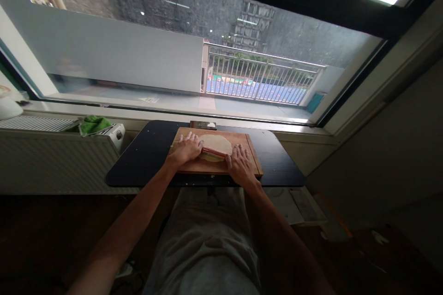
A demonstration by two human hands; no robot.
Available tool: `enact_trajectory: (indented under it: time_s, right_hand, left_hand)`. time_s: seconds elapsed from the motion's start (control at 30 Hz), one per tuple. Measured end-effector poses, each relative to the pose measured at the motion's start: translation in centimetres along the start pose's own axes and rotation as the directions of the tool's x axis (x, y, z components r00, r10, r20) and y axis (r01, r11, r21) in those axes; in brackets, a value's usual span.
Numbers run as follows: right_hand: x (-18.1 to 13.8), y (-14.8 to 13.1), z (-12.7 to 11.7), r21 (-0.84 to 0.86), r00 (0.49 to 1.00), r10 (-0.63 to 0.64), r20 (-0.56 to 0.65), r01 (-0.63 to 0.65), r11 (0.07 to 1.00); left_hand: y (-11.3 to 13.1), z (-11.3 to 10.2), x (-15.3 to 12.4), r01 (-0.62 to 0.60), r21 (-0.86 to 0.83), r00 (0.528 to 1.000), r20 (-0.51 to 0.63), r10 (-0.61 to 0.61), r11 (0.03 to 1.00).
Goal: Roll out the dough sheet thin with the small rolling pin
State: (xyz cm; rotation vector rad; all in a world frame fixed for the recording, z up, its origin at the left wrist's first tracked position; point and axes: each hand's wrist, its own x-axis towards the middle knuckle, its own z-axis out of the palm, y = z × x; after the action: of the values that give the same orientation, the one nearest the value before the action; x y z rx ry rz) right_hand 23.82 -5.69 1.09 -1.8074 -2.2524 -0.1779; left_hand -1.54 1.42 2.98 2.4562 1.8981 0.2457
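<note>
A thin, rounded sheet of dough (pixel 216 142) lies on a wooden board (pixel 254 156). Across it rests a slim reddish-brown rolling pin (pixel 216 152), its ends covered by my hands. My left hand (pixel 187 148) lies over the left end, fingers stretched forward and spread. Over the right end is my right hand (pixel 240 163), also with its fingers extended and slightly apart. Both palms press on the pin rather than wrapping round it. Dough shows in front of the pin and, in a narrower strip, on my side of it.
The board stands on a small black table (pixel 141 156) dotted with white specks. A dark flat box (pixel 203 125) sits behind the board, near the window sill (pixel 242 124). To the left is a radiator (pixel 62 161) with a green cloth (pixel 94 125) on top. A large window rises ahead.
</note>
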Motion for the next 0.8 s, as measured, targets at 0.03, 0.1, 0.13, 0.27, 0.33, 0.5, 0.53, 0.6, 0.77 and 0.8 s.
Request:
enact_trajectory:
  time_s: [0.03, 0.1, 0.13, 0.27, 0.33, 0.5, 0.53, 0.6, 0.77, 0.8]
  right_hand:
    - [0.2, 0.2, -0.1, -0.002, 1.0, -0.005, 0.001, 0.005, 1.0]
    - [1.2, 1.0, -0.1, -0.009, 1.0, -0.019, -0.009, 0.019, 1.0]
    - [1.9, 1.4, -0.1, -0.015, 0.999, -0.031, -0.022, 0.03, 0.999]
    - [5.9, 2.9, 0.7, -0.046, 0.996, -0.08, -0.036, 0.078, 0.996]
    - [8.2, 3.5, 1.1, -0.044, 0.997, -0.074, 0.022, 0.075, 0.996]
    - [13.3, 4.6, 1.3, -0.009, 0.955, -0.265, 0.132, 0.268, 0.963]
    - [14.0, 4.8, 1.2, 0.002, 0.939, -0.314, 0.138, 0.317, 0.948]
    - [14.9, 5.0, 1.0, 0.023, 0.912, -0.38, 0.153, 0.382, 0.924]
    - [14.1, 5.0, 0.9, 0.046, 0.891, -0.407, 0.199, 0.407, 0.912]
    - [13.5, 5.0, 0.9, 0.047, 0.895, -0.4, 0.198, 0.399, 0.916]
  left_hand:
    - [0.0, 0.0, -0.1, 0.001, 0.008, 1.0, 0.0, -0.001, 1.0]
    - [0.1, 0.0, -0.6, 0.007, 0.018, 1.0, -0.009, -0.007, 1.0]
    - [0.1, 0.0, -0.9, 0.014, 0.02, 1.0, -0.017, -0.013, 1.0]
    - [0.5, 0.0, -2.4, 0.062, 0.031, 0.998, -0.033, -0.061, 0.998]
    - [0.9, 0.0, -3.1, 0.089, 0.039, 0.995, -0.041, -0.087, 0.995]
    - [1.1, -0.2, -3.6, 0.104, 0.037, 0.992, -0.07, -0.101, 0.994]
    - [1.0, -0.3, -3.6, 0.097, 0.037, 0.993, -0.068, -0.094, 0.995]
    - [0.8, -0.4, -3.4, 0.086, 0.035, 0.995, -0.053, -0.084, 0.996]
    - [0.3, -0.2, -2.8, 0.08, 0.006, 0.996, -0.039, -0.08, 0.997]
    - [0.3, -0.1, -2.7, 0.083, 0.004, 0.996, -0.044, -0.082, 0.997]
